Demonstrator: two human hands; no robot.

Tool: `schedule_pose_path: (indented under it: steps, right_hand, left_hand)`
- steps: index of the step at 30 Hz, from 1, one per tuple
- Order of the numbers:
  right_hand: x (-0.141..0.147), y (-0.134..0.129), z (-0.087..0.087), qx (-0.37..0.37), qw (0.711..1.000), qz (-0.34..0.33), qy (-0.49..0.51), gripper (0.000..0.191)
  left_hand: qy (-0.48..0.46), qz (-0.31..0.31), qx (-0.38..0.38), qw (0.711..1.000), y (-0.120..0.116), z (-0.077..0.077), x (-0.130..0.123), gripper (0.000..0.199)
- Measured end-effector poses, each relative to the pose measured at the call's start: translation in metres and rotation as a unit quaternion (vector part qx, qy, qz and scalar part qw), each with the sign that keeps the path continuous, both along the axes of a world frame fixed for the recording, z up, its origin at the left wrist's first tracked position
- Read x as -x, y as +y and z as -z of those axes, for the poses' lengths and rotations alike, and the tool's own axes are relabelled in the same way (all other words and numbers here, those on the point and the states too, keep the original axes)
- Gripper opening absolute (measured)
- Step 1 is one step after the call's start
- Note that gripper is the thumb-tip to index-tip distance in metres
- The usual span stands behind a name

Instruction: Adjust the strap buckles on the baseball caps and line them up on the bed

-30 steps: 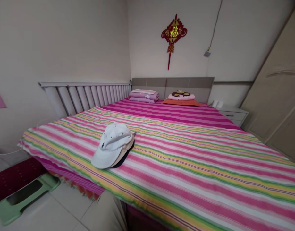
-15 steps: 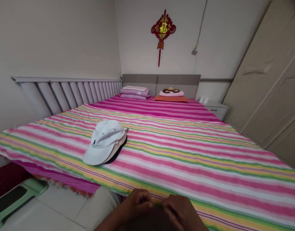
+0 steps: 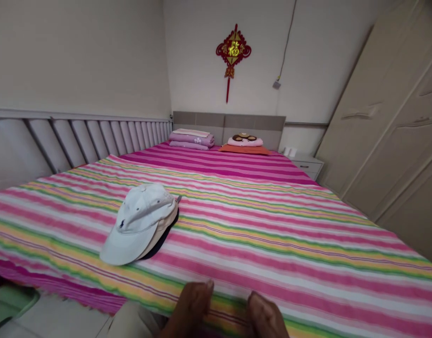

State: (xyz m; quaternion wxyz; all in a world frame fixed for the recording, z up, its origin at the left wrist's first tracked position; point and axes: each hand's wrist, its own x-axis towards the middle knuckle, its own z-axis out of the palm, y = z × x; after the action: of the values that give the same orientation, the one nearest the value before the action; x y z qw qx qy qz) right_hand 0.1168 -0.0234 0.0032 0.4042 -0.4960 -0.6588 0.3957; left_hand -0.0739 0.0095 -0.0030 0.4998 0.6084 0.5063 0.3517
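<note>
My left hand (image 3: 194, 305) and my right hand (image 3: 266, 313) are low in the picture, over the near edge of the bed. They are apart, palms turned toward each other, fingers stretched forward and nothing held. To the left of them, a white baseball cap (image 3: 140, 216) with a small dark logo lies on the striped sheet (image 3: 258, 244). Under it are stacked a beige cap (image 3: 163, 233) and a dark cap (image 3: 165, 244), mostly covered. Neither hand touches the caps.
Folded purple bedding (image 3: 191, 139) and a pink pillow (image 3: 246, 142) on an orange piece lie by the headboard (image 3: 251, 124). A radiator (image 3: 96, 136) runs along the left wall. A nightstand (image 3: 305, 164) and wardrobe (image 3: 385, 126) are right; a green stool (image 3: 15, 300) is lower left.
My hands have gone from loosely curled to stretched fingers, palms facing, a little further apart. The view has shifted, so the caps appear lower and further left; they still lie on the sheet.
</note>
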Motion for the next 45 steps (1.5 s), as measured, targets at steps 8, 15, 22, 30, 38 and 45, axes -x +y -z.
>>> schedule_pose_path:
  steps: [8, 15, 22, 30, 38, 45]
  right_hand:
    - [-0.002, 0.04, -0.065, 0.006, 0.944, 0.133, 0.302, 0.048]
    - [-0.009, 0.049, -0.06, -0.005, 0.942, 0.152, 0.299, 0.05]
    - [-0.006, 0.051, -0.057, -0.003, 0.94, 0.156, 0.302, 0.049]
    - [0.001, 0.048, -0.053, 0.011, 0.96, 0.152, 0.234, 0.053]
    - [0.003, 0.026, 0.003, 0.085, 0.992, 0.028, 0.094, 0.027]
    - [0.005, 0.009, 0.044, 0.169, 0.975, -0.021, 0.142, 0.032]
  left_hand:
    - [-0.006, -0.134, -0.059, 0.989, 0.031, -0.076, -0.003, 0.057]
    - [-0.011, -0.122, -0.073, 0.99, 0.038, -0.073, -0.008, 0.055]
    - [-0.014, -0.109, -0.08, 0.991, 0.039, -0.074, -0.01, 0.053]
    - [-0.013, -0.125, -0.087, 0.988, 0.036, -0.07, -0.003, 0.055]
    - [-0.193, -0.246, 0.027, 0.95, 0.032, -0.004, 0.052, 0.022]
    - [-0.393, -0.483, 0.098, 0.776, 0.009, 0.011, 0.116, 0.002]
